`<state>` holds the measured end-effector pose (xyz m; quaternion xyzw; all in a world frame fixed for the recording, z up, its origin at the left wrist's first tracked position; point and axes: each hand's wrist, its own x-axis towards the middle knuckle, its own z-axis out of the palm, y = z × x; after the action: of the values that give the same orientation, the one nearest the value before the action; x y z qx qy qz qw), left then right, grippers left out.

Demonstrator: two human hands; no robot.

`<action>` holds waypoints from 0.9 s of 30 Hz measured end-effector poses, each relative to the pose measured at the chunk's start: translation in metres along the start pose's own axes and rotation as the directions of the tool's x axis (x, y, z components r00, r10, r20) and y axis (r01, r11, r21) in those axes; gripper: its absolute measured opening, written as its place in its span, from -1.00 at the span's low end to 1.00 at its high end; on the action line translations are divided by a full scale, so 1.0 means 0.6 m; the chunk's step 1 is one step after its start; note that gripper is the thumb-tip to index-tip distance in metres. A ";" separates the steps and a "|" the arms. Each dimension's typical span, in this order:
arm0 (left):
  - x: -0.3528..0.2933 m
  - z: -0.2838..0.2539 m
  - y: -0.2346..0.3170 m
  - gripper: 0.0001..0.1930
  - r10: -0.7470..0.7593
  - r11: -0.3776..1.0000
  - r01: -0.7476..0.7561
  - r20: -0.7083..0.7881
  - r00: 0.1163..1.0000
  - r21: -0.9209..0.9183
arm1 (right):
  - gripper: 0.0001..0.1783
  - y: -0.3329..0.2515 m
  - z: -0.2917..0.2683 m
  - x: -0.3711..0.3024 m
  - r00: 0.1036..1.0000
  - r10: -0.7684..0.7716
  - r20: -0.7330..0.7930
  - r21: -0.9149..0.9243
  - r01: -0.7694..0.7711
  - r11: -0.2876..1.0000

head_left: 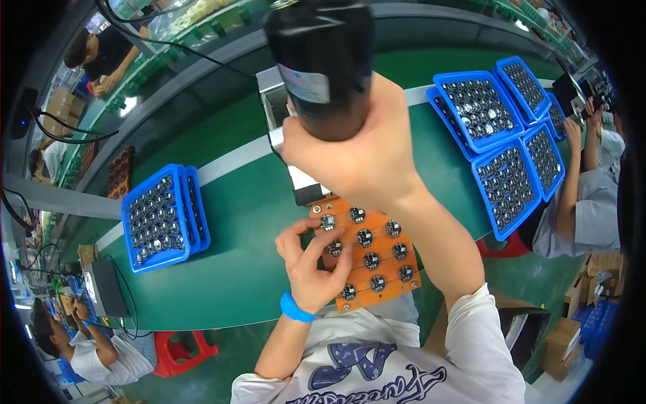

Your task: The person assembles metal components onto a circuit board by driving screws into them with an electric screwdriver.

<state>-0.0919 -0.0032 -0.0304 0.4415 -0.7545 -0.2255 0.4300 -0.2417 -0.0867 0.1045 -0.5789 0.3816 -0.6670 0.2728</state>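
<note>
An orange fixture plate (387,294) lies at the near edge of the green table, carrying several small round circuit boards (372,261) in rows. My left hand (311,264), with a blue band on its wrist, rests over the plate's left side. Its fingers are spread, and fingertips touch or nearly touch the round board at the plate's far left corner (328,222). My right hand (363,151) is raised above the plate, wrapped round a thick black cylinder (321,64) with a pale label. The cylinder's lower end is hidden behind the hand.
Blue trays (195,252) filled with round parts are stacked at left; more blue trays (476,145) stand at right. A white and grey box-shaped device (304,180) sits behind the plate. Other people work at both sides. Red stools (176,355) stand below the table edge.
</note>
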 end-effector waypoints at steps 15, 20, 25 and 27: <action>0.006 0.015 0.003 -0.62 -0.105 0.994 0.103 0.249 0.963 0.024 | -0.60 0.009 -0.035 -0.105 0.999 0.002 -0.051 0.036 0.000 0.999; -0.003 0.018 -0.001 -0.70 -0.175 0.984 0.180 0.233 0.957 0.000 | -0.71 0.017 -0.036 -0.113 0.992 0.124 0.027 0.105 -0.126 0.986; -0.003 0.017 0.002 -0.76 -0.182 0.982 0.189 0.210 0.961 -0.015 | -0.82 0.017 -0.034 -0.114 0.980 0.186 0.072 0.151 -0.195 0.969; -0.003 0.017 0.001 -0.77 -0.191 0.980 0.199 0.209 0.959 -0.018 | -0.82 0.021 -0.036 -0.115 0.982 0.172 0.082 0.124 -0.181 0.976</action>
<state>-0.1004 -0.0016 -0.0361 0.4797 -0.7433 -0.3258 0.3335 -0.2513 -0.0342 0.0545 -0.5466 0.3771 -0.6428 0.3818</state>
